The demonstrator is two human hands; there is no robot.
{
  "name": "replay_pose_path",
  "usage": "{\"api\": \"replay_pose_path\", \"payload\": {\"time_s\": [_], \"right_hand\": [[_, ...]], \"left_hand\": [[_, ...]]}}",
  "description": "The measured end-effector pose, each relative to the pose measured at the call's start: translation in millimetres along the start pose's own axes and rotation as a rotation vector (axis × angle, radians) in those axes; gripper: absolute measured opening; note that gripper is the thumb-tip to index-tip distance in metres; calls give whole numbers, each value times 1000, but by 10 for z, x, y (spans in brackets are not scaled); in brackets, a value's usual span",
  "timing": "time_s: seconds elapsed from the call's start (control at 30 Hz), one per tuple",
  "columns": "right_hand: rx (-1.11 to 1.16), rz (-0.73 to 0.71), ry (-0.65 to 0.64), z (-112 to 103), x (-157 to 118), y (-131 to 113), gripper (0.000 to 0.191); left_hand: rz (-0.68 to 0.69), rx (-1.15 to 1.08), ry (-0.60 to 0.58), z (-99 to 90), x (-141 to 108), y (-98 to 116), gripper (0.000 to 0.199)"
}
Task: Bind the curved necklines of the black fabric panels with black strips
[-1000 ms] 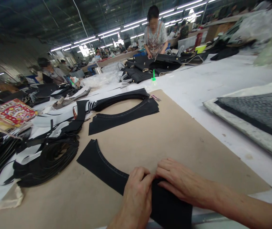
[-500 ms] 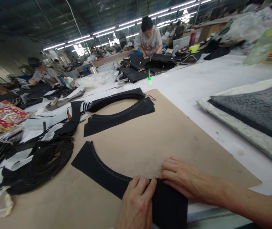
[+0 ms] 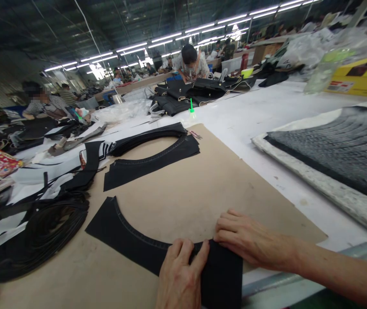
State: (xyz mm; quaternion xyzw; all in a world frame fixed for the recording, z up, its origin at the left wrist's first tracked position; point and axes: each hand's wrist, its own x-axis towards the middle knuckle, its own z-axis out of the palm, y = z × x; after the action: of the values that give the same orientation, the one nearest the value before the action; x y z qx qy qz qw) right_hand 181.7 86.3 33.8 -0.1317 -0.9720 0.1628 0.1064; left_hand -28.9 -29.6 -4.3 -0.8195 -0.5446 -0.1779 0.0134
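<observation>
Work along the black curved piece (image 3: 132,246), lying mostly on the brown sheet (image 3: 215,176), looks part-done: its marked rim reaches your left hand (image 3: 181,270). Your right hand (image 3: 243,236) curls narrowly over the same edge; you can't tell whether either grips.

White table (image 3: 251,111) — brown sheet (image 3: 177,193) — black curved piece (image 3: 135,248)

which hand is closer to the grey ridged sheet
Right: the right hand is left of the grey ridged sheet; the left hand lies farther left on the black piece.
</observation>
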Motion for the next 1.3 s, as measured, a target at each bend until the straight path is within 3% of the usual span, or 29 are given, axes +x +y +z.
{"api": "replay_pose_path", "payload": {"time_s": [0.13,0.27,0.37,1.03,1.3], "right_hand": [[-9,-10,5,-2,-42,21,23],[-17,-10,12,-7,-83,30,24],[-7,-20,11,-20,-105,30,28],[36,43,0,-60,-285,90,37],[111,135,108,-13,-404,110,46]], "left_hand": [[6,-50,128,19,49,26,50],[109,-98,29,-31,144,27,45],[129,-75,19,-40,179,22,49],[126,105,18,36,223,116,62],[112,159,107,110,186,151,56]]}}
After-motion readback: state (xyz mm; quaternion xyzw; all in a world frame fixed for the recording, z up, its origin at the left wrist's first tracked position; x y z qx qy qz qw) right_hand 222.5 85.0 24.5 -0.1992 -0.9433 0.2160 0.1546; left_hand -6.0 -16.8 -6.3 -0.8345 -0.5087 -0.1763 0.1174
